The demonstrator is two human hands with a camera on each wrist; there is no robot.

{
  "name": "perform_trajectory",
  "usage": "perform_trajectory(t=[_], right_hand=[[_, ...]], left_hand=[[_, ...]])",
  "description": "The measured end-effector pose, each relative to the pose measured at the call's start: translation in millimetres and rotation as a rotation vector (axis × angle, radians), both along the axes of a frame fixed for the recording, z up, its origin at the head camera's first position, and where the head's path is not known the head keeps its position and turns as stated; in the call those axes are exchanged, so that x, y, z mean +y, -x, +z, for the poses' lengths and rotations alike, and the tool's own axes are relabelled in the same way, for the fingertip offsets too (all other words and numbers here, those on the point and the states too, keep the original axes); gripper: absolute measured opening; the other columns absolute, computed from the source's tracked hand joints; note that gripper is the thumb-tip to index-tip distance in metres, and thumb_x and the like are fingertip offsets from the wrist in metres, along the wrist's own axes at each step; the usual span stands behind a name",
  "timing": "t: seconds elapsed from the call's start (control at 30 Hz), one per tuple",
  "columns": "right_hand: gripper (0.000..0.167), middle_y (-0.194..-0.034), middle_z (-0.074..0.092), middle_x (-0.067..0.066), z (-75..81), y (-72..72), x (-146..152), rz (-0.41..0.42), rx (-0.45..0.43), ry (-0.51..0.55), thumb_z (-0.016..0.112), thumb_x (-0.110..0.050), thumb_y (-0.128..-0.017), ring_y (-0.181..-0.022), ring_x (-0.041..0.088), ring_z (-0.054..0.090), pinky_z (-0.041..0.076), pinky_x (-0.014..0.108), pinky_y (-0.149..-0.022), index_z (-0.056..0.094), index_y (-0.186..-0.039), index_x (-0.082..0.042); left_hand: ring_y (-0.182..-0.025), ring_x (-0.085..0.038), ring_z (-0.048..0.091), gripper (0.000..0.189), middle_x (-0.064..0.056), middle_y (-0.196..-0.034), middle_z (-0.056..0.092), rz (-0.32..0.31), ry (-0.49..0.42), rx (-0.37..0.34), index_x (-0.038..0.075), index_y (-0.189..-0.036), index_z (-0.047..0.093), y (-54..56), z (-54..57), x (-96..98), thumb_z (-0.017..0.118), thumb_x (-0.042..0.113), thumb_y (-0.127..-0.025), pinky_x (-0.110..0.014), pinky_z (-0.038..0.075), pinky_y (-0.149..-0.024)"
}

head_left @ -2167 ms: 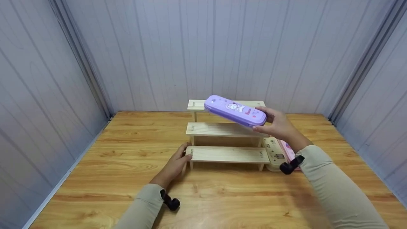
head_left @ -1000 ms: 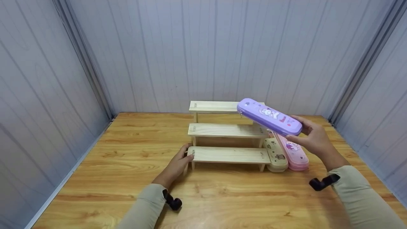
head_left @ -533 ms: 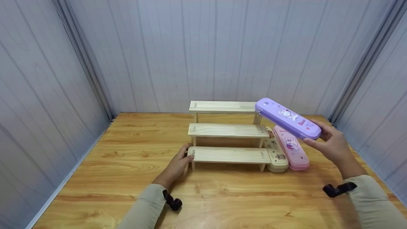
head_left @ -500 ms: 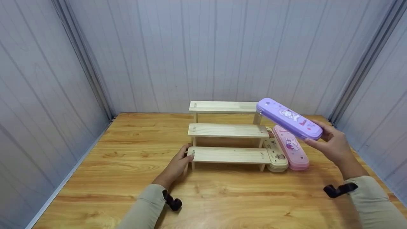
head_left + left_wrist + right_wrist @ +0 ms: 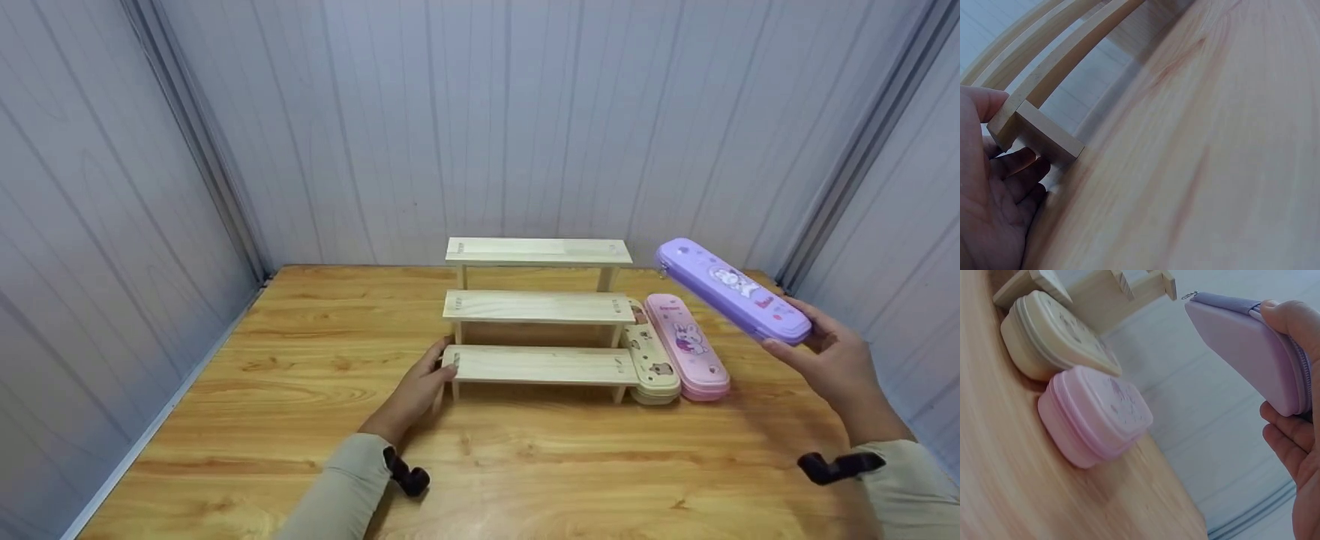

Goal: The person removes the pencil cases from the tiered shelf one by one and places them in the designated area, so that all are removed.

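A purple zippered pencil case with a white rabbit print is held in the air by my right hand, which grips its near end between thumb and fingers. In the right wrist view the case's smooth underside and zip show. My left hand holds the left end of the lowest step of a three-tier wooden stand. The left wrist view has the thumb on the board's top and curled fingers below, by the leg. Right of the stand, a cream pencil case and a pink pencil case lie side by side.
The wood-grain table meets a pale panelled wall at the back. Similar panels rise on the right and left. The cream case lies close against the stand's right end.
My right hand has carried the purple pencil case rightward and slightly down, from over the stand to beyond the pink case. The left hand keeps its hold on the stand.
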State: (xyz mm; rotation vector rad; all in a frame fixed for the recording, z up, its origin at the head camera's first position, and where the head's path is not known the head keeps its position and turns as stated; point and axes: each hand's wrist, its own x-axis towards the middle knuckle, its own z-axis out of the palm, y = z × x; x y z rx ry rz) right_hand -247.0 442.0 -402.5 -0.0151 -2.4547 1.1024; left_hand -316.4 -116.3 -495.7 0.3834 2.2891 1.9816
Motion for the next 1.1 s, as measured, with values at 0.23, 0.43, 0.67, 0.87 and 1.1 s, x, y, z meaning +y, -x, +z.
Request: perform_trajectory(t=[0.23,0.43,0.67,0.87,1.1], right_hand=[[0.082,-0.144,0.045,0.035,-12.3,-7.2,15.6,-0.048,-0.034,0.014,0.078,-0.034,-0.089,-0.100,-0.014,0.045,0.042,0.002,-0.075,0.039,-0.155,-0.005],[0.080,-0.139,0.052,0.025,-29.4,-11.6,29.1,-0.080,0.002,0.034,0.081,-0.028,-0.087,-0.099,-0.017,0.046,0.042,0.002,-0.077,0.042,-0.152,-0.003],[0.088,-0.147,0.042,0.037,-47.5,-11.8,40.5,-0.118,-0.098,0.043,0.078,-0.037,-0.089,-0.124,0.016,0.057,0.041,0.002,-0.075,0.034,-0.155,-0.001],[0.096,-0.153,0.035,0.033,-56.9,-12.3,39.4,-0.179,-0.193,0.067,0.074,-0.049,-0.089,-0.135,0.050,0.041,0.041,0.002,-0.075,0.025,-0.159,-0.005],[0.100,-0.159,0.026,0.032,-66.1,-11.7,40.6,-0.190,-0.250,0.097,0.070,-0.055,-0.090,-0.142,0.051,0.030,0.032,0.052,-0.114,0.018,-0.160,-0.004]], left_hand=[[-0.146,-0.040,0.030,0.062,-0.024,-0.161,0.027,-0.018,0.012,0.011,0.004,-0.159,0.025,-0.7,-0.3,-2.2,0.050,0.009,-0.103,-0.052,0.025,-0.118],[-0.152,-0.034,0.014,0.065,-0.017,-0.166,0.017,-0.021,0.034,0.030,0.005,-0.161,0.021,-0.7,0.7,-2.7,0.052,0.012,-0.104,-0.047,0.015,-0.122],[-0.153,-0.031,0.008,0.066,-0.014,-0.168,0.010,-0.022,0.103,0.050,0.006,-0.161,0.015,-3.6,1.8,-1.8,0.049,0.016,-0.106,-0.047,0.010,-0.122],[-0.154,-0.031,0.007,0.065,-0.015,-0.168,0.009,-0.013,0.139,0.049,0.007,-0.162,0.014,-6.0,3.6,-1.0,0.047,0.017,-0.107,-0.047,0.009,-0.122],[-0.154,-0.032,0.008,0.066,-0.016,-0.168,0.010,-0.019,0.117,0.044,0.003,-0.161,0.013,-5.5,3.3,-0.5,0.048,0.017,-0.107,-0.047,0.010,-0.122]])
